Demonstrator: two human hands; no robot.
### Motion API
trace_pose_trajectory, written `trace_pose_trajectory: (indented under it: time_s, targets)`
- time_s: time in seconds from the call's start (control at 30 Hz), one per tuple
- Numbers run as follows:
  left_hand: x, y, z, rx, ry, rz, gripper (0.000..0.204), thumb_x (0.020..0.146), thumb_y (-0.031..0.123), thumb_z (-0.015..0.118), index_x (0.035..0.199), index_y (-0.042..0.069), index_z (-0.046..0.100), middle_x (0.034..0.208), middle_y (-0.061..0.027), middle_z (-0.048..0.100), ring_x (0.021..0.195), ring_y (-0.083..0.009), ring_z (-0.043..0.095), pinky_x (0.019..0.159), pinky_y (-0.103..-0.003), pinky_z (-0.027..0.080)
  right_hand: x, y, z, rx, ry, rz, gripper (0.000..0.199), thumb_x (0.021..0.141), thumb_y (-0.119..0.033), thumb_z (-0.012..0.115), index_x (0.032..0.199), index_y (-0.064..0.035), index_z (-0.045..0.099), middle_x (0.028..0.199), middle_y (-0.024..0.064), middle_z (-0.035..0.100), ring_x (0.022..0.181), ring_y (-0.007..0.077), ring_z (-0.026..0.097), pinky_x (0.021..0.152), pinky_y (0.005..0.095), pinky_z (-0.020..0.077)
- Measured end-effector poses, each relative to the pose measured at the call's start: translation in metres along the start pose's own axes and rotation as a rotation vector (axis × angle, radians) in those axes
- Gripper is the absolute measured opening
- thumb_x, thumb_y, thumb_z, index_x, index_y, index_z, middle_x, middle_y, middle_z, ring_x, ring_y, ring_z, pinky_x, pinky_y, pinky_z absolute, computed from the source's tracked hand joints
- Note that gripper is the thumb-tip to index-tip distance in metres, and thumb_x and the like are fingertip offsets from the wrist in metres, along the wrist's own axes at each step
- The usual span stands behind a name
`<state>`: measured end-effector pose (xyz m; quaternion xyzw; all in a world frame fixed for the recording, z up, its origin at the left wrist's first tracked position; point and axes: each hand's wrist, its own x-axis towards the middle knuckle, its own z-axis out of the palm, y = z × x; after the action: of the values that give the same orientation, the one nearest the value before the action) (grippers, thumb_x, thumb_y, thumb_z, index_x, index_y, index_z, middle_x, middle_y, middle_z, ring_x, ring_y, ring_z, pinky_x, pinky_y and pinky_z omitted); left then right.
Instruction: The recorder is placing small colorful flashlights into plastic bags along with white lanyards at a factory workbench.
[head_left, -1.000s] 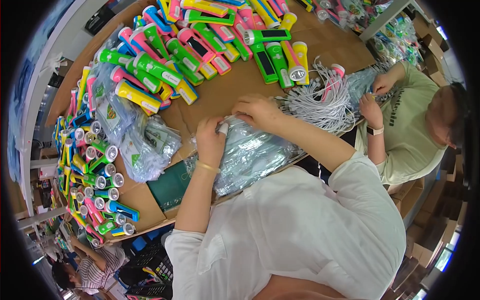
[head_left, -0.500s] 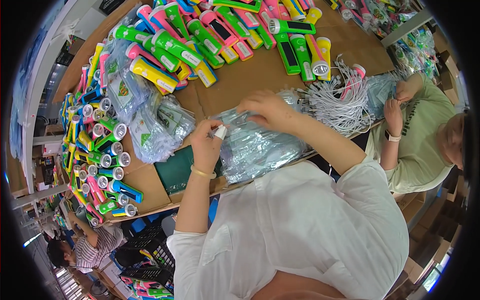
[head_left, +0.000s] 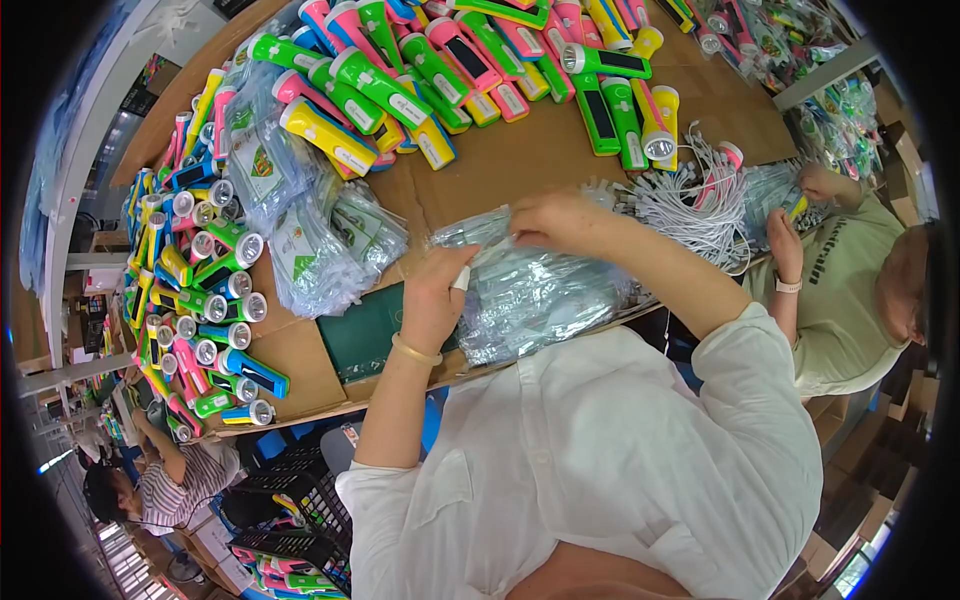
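A stack of clear plastic bags (head_left: 540,310) lies at the table's front edge before me. My left hand (head_left: 437,292) is at the stack's left side, fingers closed at the edge of a clear bag; a white wrap or small white piece shows at its thumb. Above the stack's far part, my right hand (head_left: 562,222) has its fingertips pinched together on the clear film. Its fingertips are partly hidden. Left of my hands lie filled bags with printed cards (head_left: 300,250). To the right is a bundle of white cables (head_left: 695,205).
Colourful flashlights (head_left: 440,70) cover the far side of the cardboard-topped table (head_left: 450,190), and more flashlights (head_left: 205,320) are heaped at the left. A green board (head_left: 365,335) lies by the front edge. A co-worker (head_left: 850,280) handles bags at the right; another person (head_left: 180,485) is lower left.
My left hand has moved right and down to the bags, its fingers closing. My right hand's spread fingers have drawn together on the film. The co-worker's hands have parted.
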<state>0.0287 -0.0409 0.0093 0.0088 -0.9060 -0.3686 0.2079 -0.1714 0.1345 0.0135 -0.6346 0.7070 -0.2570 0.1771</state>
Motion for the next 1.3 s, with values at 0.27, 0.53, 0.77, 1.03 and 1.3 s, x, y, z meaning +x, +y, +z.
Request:
trace_pose_trajectory:
  time_s: [0.27, 0.53, 0.77, 1.03, 1.3]
  targets:
    - [-0.001, 0.013, 0.014, 0.014, -0.048, 0.133, 0.022, 0.075, -0.003, 0.067, 0.095, 0.005, 0.065, 0.111, -0.0098, 0.065, 0.090, -0.0320, 0.064, 0.077, -0.040, 0.054, 0.117, 0.023, -0.038, -0.152, 0.384, 0.048, 0.062, 0.083, -0.037, 0.077, 0.133, -0.0057, 0.056, 0.120, 0.0137, 0.064, 0.103, 0.0354, 0.066, 0.087, 0.0445, 0.0533]
    - [0.008, 0.033, 0.023, -0.092, -0.241, 0.317, 0.032, 0.065, -0.006, 0.062, 0.094, 0.007, 0.065, 0.105, -0.0069, 0.065, 0.088, -0.0281, 0.065, 0.074, -0.038, 0.055, 0.216, 0.027, 0.005, -0.457, 0.434, 0.506, 0.086, 0.079, -0.028, 0.078, 0.147, 0.0015, 0.034, 0.115, 0.0196, 0.066, 0.098, 0.0321, 0.070, 0.077, 0.0453, 0.0574]
    - [0.004, 0.018, 0.018, -0.281, -0.077, 0.157, 0.023, 0.074, -0.003, 0.069, 0.096, 0.005, 0.069, 0.101, -0.0114, 0.065, 0.086, -0.0301, 0.067, 0.075, -0.036, 0.056, 0.089, 0.004, -0.043, 0.393, 0.464, 0.207, 0.055, 0.091, -0.016, 0.073, 0.135, -0.0004, 0.043, 0.114, 0.0133, 0.066, 0.102, 0.0237, 0.068, 0.084, 0.0385, 0.0574]
    - [0.004, 0.029, 0.028, -0.283, 0.045, 0.169, 0.022, 0.075, -0.004, 0.072, 0.094, 0.004, 0.070, 0.091, -0.0108, 0.064, 0.080, -0.0279, 0.065, 0.069, -0.034, 0.053, -0.030, -0.045, -0.044, 0.821, 0.356, 0.158, 0.059, 0.094, -0.017, 0.072, 0.141, -0.0029, 0.039, 0.123, 0.0141, 0.063, 0.110, 0.0222, 0.065, 0.095, 0.0384, 0.0537]
    - [-0.002, 0.048, 0.020, -0.283, 0.150, 0.124, 0.021, 0.072, -0.005, 0.076, 0.091, 0.002, 0.071, 0.088, -0.0102, 0.064, 0.077, -0.0241, 0.063, 0.069, -0.031, 0.051, -0.053, -0.064, -0.062, -0.105, -0.173, 0.225, 0.045, 0.085, -0.016, 0.075, 0.123, -0.0032, 0.054, 0.108, 0.0199, 0.069, 0.106, 0.0379, 0.062, 0.090, 0.0456, 0.0510]
